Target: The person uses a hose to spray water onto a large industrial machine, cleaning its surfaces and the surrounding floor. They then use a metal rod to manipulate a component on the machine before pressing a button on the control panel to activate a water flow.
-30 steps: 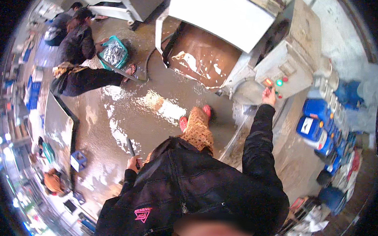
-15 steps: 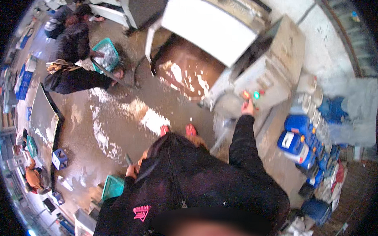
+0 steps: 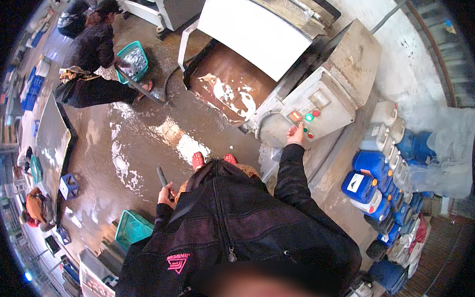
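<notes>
My right hand (image 3: 295, 135) reaches to the control panel (image 3: 327, 112) of a grey machine. A finger is stretched out to the panel, just under a lit green button (image 3: 309, 118) and a lit orange display (image 3: 295, 116). Whether the fingertip presses a button, I cannot tell. My left hand (image 3: 166, 193), low by my side, is closed round a grey tube (image 3: 161, 174) that points up and away from me; its lower part is hidden. In front of me the machine's open tank (image 3: 208, 84) holds brown liquid, under a raised white panel (image 3: 257, 31).
At left, a person (image 3: 97, 52) bends over a green basket (image 3: 137, 69) of shiny contents, holding a hose (image 3: 150, 95). Blue and white jerrycans (image 3: 370, 163) crowd the right. A flat-topped table (image 3: 54, 147) and a green crate (image 3: 132, 228) are left. The floor (image 3: 143, 140) is wet.
The view has shifted slightly. My right hand stays at the same part of the panel. My left hand has risen a little, and more of the grey tube shows.
</notes>
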Action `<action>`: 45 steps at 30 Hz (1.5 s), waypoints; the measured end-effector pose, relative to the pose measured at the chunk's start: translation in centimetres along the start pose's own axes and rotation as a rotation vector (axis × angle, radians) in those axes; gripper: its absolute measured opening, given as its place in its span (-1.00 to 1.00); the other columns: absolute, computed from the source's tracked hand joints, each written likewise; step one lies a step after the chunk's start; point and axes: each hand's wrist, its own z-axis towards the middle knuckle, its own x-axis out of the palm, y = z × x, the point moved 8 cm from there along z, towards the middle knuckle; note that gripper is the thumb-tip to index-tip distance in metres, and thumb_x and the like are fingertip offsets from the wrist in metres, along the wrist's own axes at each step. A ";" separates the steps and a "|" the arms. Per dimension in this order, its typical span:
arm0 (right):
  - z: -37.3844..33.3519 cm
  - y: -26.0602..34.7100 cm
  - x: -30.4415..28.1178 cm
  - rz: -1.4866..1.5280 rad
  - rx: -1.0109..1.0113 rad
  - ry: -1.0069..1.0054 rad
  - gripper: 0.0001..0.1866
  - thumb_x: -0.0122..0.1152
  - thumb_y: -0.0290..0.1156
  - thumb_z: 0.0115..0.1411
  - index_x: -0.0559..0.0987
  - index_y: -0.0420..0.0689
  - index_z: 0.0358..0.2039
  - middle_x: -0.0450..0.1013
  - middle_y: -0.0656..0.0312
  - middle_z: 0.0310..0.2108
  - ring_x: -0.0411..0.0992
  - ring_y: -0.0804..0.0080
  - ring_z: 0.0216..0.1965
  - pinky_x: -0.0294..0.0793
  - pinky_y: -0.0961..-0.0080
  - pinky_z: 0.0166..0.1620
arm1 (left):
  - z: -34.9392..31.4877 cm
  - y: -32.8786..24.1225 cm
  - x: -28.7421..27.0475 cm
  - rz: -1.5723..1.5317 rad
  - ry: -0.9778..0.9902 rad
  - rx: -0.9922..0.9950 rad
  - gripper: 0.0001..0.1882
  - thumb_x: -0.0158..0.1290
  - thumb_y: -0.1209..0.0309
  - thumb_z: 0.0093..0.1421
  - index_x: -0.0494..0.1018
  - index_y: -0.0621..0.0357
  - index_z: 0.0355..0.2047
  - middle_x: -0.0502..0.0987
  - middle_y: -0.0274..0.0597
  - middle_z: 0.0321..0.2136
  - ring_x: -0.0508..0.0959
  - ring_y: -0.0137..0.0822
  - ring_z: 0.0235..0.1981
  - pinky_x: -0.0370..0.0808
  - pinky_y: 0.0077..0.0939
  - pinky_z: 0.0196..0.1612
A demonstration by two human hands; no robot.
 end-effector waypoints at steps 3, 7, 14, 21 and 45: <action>1.4 0.4 -0.4 0.029 -0.041 0.043 -0.54 0.06 0.10 0.03 0.33 -0.07 -0.59 0.29 0.35 -0.73 0.21 0.53 -0.75 0.16 0.59 -0.70 | 2.0 3.6 -2.8 -0.004 -0.002 -0.046 -0.75 -0.01 0.40 0.09 0.20 0.07 -0.66 0.20 -0.35 -0.82 0.21 -0.51 -0.84 0.17 -0.68 -0.79; 1.2 1.1 0.4 0.024 -0.022 0.206 -0.58 -0.03 0.03 0.12 0.34 -0.08 -0.60 0.27 0.36 -0.75 0.20 0.54 -0.75 0.14 0.60 -0.70 | -0.1 7.7 -3.7 0.021 -0.086 -0.075 -0.70 -0.04 0.37 0.10 0.16 0.05 -0.72 0.18 -0.32 -0.86 0.22 -0.40 -0.87 0.17 -0.56 -0.79; 0.9 0.2 0.1 0.009 0.073 0.198 -0.52 -0.21 0.06 0.19 0.36 -0.16 -0.46 0.31 0.31 -0.71 0.21 0.48 -0.71 0.18 0.57 -0.65 | 1.8 14.9 -8.3 -0.181 -0.102 -0.144 -0.72 -0.04 0.34 0.09 0.14 0.05 -0.67 0.16 -0.33 -0.82 0.19 -0.41 -0.82 0.18 -0.55 -0.75; -1.6 1.0 1.0 -0.003 0.074 0.192 -0.49 -0.20 0.10 0.17 0.34 -0.17 -0.44 0.33 0.25 -0.63 0.22 0.46 -0.66 0.20 0.54 -0.63 | 1.1 12.7 -6.4 -0.164 -0.067 -0.010 -0.73 -0.04 0.36 0.09 0.17 0.05 -0.69 0.21 -0.34 -0.85 0.21 -0.43 -0.87 0.18 -0.57 -0.81; 1.8 0.7 0.8 -0.176 0.135 0.321 -0.50 -0.10 0.11 0.12 0.37 -0.12 -0.55 0.32 0.26 -0.69 0.21 0.39 -0.71 0.22 0.47 -0.62 | -2.0 13.3 -5.3 -0.347 -0.238 -0.026 -0.85 0.02 0.49 0.01 0.24 0.15 -0.56 0.20 -0.29 -0.78 0.21 -0.42 -0.82 0.19 -0.57 -0.80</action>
